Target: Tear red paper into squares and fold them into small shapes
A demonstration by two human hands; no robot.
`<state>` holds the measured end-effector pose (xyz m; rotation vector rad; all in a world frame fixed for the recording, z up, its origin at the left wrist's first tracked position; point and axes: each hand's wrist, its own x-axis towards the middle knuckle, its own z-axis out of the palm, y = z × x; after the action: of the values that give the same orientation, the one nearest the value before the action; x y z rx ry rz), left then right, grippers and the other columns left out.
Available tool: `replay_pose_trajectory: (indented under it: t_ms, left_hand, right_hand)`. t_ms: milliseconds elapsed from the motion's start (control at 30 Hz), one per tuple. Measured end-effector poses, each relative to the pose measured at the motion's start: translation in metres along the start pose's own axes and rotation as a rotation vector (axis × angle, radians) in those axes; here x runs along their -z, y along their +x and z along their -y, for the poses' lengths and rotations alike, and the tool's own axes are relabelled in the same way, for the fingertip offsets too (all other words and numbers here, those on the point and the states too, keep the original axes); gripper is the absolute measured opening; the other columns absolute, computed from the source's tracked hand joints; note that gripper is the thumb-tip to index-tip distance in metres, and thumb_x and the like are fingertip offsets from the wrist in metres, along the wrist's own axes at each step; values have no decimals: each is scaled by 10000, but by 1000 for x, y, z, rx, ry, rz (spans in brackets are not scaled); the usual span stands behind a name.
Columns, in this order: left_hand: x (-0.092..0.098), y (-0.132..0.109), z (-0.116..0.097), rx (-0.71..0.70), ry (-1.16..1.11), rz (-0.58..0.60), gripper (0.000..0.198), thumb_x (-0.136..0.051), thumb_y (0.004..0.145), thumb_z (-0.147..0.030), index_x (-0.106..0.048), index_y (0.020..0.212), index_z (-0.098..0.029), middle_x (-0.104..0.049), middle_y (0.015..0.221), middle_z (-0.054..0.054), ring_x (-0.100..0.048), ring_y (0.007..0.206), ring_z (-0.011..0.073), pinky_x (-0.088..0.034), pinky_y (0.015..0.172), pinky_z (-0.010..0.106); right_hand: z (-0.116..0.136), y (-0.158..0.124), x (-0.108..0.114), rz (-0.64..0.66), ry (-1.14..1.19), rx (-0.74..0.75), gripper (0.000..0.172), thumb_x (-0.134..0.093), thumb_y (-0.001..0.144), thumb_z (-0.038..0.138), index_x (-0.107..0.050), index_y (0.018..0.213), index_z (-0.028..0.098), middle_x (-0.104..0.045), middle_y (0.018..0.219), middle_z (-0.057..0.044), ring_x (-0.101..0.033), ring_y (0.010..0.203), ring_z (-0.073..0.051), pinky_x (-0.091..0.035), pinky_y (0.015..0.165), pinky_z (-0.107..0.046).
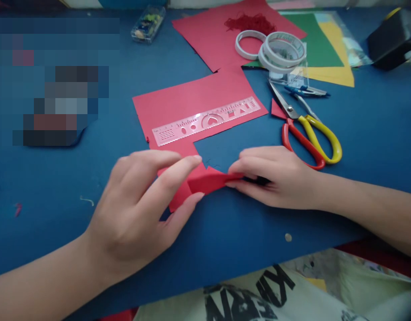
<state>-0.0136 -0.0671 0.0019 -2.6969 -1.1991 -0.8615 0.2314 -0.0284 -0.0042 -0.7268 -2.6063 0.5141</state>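
A small folded piece of red paper [210, 180] lies on the blue table [225, 232], held between both hands. My left hand [141, 209] pinches its left end with thumb and fingers. My right hand [275, 176] pinches its right end, fingers pressed together. Just behind the hands lies a larger cut sheet of red paper [192, 100] with a clear stencil ruler [207, 120] resting on it.
Red-and-yellow-handled scissors [309, 133] lie right of the hands, a blue pen [307, 92] behind them. Rolls of white tape [275, 49] and red thread [248, 22] sit on more red, green and yellow paper [329, 58] at the back. A clear box [148, 23] stands far left.
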Motion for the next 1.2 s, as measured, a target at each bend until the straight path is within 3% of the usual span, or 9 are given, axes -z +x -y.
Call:
replay_pose_trajectory:
  t_ms: [100, 200, 333, 500, 667, 833, 1033, 1200]
  left_hand:
    - [0, -2, 2, -125, -105, 48, 248, -622, 782, -54, -606, 1027, -83, -665, 893, 94, -618, 833, 206, -506, 735, 351]
    - [0, -7, 3, -307, -108, 123, 178, -583, 814, -70, -610, 985, -105, -681, 1004, 124, -623, 943, 261, -508, 755, 410]
    - [1, -13, 3, -287, -78, 230, 215, -539, 857, -92, -596, 1062, -126, -664, 1166, 112, -600, 1073, 267, -490, 884, 460]
    - [2, -11, 4, -333, -100, 221, 209, -597, 832, -105, -620, 1039, -95, -681, 1140, 114, -625, 1019, 284, -514, 824, 448]
    - [-3, -1, -2, -93, -267, 165, 95, -602, 823, -84, -637, 903, -121, -707, 942, 55, -622, 918, 199, -525, 802, 355]
    - [-6, 1, -3, 46, -233, 143, 209, -568, 849, -73, -619, 1040, -141, -659, 911, 37, -604, 835, 119, -519, 766, 246]
    - [-7, -3, 1, -214, -140, 117, 181, -548, 836, -54, -618, 994, -108, -666, 972, 101, -629, 876, 217, -558, 729, 367]
    - [-4, -10, 2, -353, -61, 137, 239, -582, 819, -79, -601, 1052, -31, -653, 1022, 154, -620, 932, 283, -547, 731, 432]
  right_hand:
    - [2, -4, 0, -35, -157, 135, 110, -443, 934, 171, -551, 920, 172, -529, 677, 11, -467, 594, -110, -378, 556, -244]
    - [4, -5, 3, -11, -309, 245, 169, -408, 950, 201, -568, 908, 168, -538, 690, -7, -467, 596, -126, -369, 537, -270]
    - [7, -4, 8, 26, -341, 269, 277, -477, 933, 405, -592, 863, 163, -562, 727, -28, -507, 636, -140, -381, 532, -287]
    - [12, -7, 6, 25, -361, 295, 117, -506, 921, 215, -599, 868, 168, -543, 711, -7, -486, 640, -129, -379, 549, -279]
    - [12, -2, 1, 68, -213, 124, 201, -447, 935, 211, -591, 816, 137, -538, 723, -39, -446, 617, -128, -346, 541, -261]
    - [13, 3, -1, 83, -108, -22, 230, -394, 941, 226, -567, 828, 127, -525, 753, -48, -424, 622, -126, -323, 545, -249]
    - [16, 5, -3, 98, -147, -55, 262, -361, 949, 242, -553, 803, 138, -502, 730, -42, -410, 628, -138, -318, 555, -258]
    - [17, 6, -3, 107, -121, -115, 249, -368, 947, 246, -529, 788, 143, -512, 748, -44, -435, 649, -138, -334, 571, -257]
